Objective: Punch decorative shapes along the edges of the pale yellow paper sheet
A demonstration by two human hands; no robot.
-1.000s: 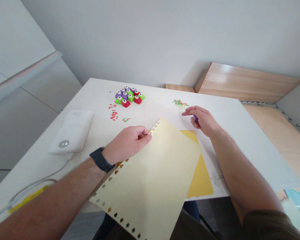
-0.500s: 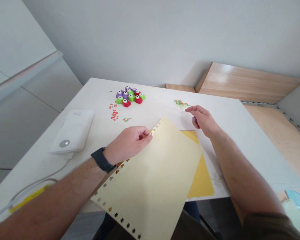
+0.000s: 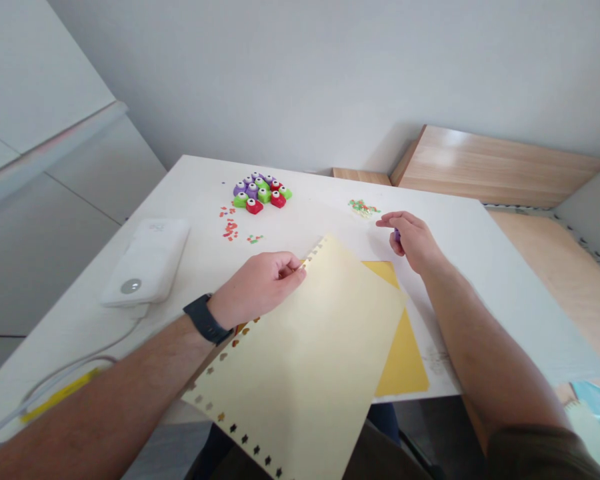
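Note:
My left hand [image 3: 267,280] pinches the upper left edge of a pale yellow paper sheet [image 3: 305,347]. Shaped holes, among them hearts and stars, run along the sheet's left and lower edges. The sheet is tilted, and its near end hangs past the table edge. My right hand [image 3: 410,241] hovers right of the sheet, fingers curled around a purple paper punch [image 3: 397,235] that is mostly hidden, with the index finger stretched out. Just beyond that finger lies a small pile of green, orange and pale paper cutouts [image 3: 363,208].
Several purple, green and red punches with eyes [image 3: 264,195] stand together at the back. Red cutouts [image 3: 230,230] and a few green ones [image 3: 255,239] lie before them. A darker yellow sheet [image 3: 405,363] lies underneath. At left are a white power bank [image 3: 150,263] and its cable [image 3: 107,347].
My right hand has drawn slightly right, away from the cutout pile, still with the purple punch in it. My left hand and the sheet have stayed nearly in place.

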